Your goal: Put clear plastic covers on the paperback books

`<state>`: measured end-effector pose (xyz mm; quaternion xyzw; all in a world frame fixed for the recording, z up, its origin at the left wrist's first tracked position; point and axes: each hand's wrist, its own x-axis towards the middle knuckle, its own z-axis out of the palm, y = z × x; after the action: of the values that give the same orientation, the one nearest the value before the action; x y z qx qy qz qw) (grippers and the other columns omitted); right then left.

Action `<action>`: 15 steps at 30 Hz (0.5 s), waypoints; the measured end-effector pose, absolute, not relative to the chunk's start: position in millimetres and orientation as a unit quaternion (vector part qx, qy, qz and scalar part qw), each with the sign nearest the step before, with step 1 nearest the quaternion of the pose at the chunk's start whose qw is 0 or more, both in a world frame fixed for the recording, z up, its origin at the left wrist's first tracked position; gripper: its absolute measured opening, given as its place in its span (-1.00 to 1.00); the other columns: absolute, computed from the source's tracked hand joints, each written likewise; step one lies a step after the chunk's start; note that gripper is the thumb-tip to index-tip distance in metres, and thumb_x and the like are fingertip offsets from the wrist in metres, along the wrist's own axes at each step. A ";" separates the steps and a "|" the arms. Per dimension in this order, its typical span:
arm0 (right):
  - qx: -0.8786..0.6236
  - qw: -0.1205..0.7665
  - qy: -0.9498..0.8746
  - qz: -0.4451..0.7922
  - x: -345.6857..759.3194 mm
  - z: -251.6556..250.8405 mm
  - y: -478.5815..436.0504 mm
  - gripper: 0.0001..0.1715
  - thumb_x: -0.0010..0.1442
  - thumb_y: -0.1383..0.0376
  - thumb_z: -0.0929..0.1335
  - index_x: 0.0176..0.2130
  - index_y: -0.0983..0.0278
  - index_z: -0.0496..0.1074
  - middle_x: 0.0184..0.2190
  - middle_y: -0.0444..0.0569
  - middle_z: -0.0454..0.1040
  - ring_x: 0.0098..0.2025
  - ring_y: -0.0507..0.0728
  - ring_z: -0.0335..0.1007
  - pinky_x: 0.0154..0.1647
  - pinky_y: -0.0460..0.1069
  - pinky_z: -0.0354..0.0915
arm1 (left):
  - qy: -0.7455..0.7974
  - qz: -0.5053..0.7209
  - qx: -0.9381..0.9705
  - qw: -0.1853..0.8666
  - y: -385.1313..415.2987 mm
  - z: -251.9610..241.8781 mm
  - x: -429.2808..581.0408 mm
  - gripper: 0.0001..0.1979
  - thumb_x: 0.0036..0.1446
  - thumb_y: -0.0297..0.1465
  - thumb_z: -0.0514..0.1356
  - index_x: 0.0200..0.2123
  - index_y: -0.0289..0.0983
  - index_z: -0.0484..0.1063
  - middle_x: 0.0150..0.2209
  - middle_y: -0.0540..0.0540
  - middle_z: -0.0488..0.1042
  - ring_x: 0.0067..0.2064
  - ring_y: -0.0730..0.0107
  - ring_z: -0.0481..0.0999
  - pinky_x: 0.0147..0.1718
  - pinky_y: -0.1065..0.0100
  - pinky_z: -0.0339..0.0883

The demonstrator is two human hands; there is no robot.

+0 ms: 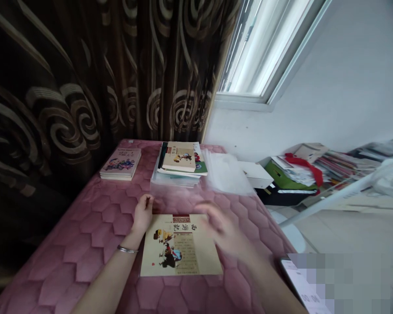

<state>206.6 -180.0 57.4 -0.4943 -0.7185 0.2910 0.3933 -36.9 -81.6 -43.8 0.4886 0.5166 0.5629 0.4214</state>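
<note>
An illustrated book [160, 266] lies flat on a pink quilted cover [94, 226], its long axis apparently side to side, just nearside of both hands' fingers: the blurred right hand [224, 226], fingers seemingly parted, overlaps its far right corner, contact unclear; the left hand [143, 216], fingers curled together, borders the opposite corner.

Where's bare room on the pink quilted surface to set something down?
Biggest patch: pink hexagon-quilted surface left of the left hand, nearer than the pink-covered book stack. Narrow gap: between that stack and the cream-topped book pile. Crowded: far side, pile beside white sheets; centre, cream illustrated book and right hand.
</note>
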 end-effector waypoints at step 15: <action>-0.423 0.092 -0.877 0.207 148.9 27.8 -219.4 -0.48 0.19 0.20 0.37 0.12 0.26 0.37 0.21 -0.03 0.30 0.31 0.26 0.03 0.33 0.14 -0.05 | 0.533 0.553 0.417 0.486 -79.0 -42.4 -38.4 -0.74 0.17 -0.50 0.12 -0.06 -0.25 0.19 -0.43 -0.02 0.53 -0.55 0.37 0.56 -0.55 0.35 0.47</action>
<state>148.9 -219.4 27.8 -0.4230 -0.8773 0.2072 0.0920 -38.4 -79.0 -42.4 0.4167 0.5335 0.5530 0.4858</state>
